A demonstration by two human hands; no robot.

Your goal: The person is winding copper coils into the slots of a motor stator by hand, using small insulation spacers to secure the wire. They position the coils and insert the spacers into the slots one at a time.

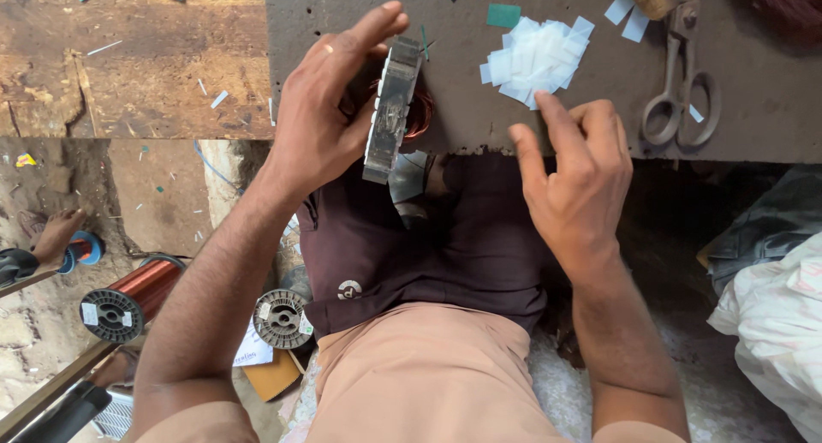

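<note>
Left grip [330,109] clamps a grey metal stator core [392,109] on edge at the desk's [360,15] near edge. Right grip [572,171], fingers loosely apart, touches white paper slips [533,58] with its forefinger. Scissors [681,88] lie farther right.

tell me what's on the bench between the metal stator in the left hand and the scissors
In the head view, a pile of white paper slips lies between the stator and the scissors; the right hand touches the pile's near edge.
</note>
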